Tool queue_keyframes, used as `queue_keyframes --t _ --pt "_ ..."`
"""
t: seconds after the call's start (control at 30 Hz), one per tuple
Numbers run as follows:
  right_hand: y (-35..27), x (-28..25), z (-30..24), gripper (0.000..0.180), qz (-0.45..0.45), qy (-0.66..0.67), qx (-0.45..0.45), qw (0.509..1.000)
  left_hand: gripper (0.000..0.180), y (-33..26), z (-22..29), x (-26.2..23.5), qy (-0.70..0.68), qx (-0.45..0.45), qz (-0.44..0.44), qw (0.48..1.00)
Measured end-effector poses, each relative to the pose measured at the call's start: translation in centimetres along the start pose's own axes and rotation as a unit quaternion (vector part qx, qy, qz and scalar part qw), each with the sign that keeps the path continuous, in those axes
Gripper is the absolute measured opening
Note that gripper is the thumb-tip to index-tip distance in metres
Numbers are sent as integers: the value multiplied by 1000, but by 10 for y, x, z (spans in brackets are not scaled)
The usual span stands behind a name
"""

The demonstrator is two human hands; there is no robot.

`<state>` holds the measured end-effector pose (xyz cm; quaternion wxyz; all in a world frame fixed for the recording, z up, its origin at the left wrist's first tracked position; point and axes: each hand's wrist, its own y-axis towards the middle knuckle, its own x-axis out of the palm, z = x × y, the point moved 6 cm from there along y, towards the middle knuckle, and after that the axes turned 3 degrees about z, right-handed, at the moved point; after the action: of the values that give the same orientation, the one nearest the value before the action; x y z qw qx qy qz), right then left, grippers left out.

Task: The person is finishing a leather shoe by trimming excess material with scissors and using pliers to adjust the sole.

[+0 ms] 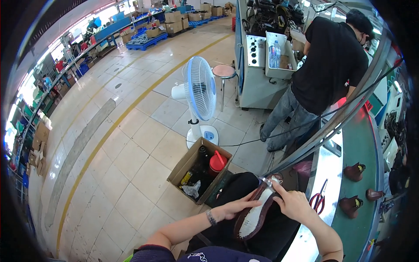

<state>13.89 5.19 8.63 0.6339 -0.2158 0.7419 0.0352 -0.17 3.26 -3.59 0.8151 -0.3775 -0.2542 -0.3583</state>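
Far left: a row of workbenches (70,65) along the windows, cardboard boxes on the floor by it. Yellow floor line (114,136) curves across the tiles. Blue pallet (149,43) near the top, cartons beyond. Pedestal fan (200,89), white and blue, stands behind an open carton (179,178); red jug (217,163) inside, plus dark items. Round stool (224,71) just right of the fan. Left hand (233,208), band on wrist, grips the left side of a brown shoe (251,220), fingers reaching onto its whitish bottom. Shoe sits bottom up over the person's lap, between both hands. Shiny metal piece (267,184) at its far end. Right hand (294,204) is curled at that end, thumb on the shoe; can't tell if it grips the metal piece. Above, coworker in black shirt (334,65) leans over. Red-handled tool (321,196), pliers or scissors, on the metal bench (305,238). Far right: green conveyor (360,144) with brown boots (350,206).
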Motion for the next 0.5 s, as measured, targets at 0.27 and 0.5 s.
queue_keyframes --t 0.27,0.5 --pt "-62 -4 29 49 166 313 113 928 100 14 11 17 109 47 -8 993" --pt "-113 42 52 25 138 707 207 661 136 1 -3 23 139 181 -57 972"
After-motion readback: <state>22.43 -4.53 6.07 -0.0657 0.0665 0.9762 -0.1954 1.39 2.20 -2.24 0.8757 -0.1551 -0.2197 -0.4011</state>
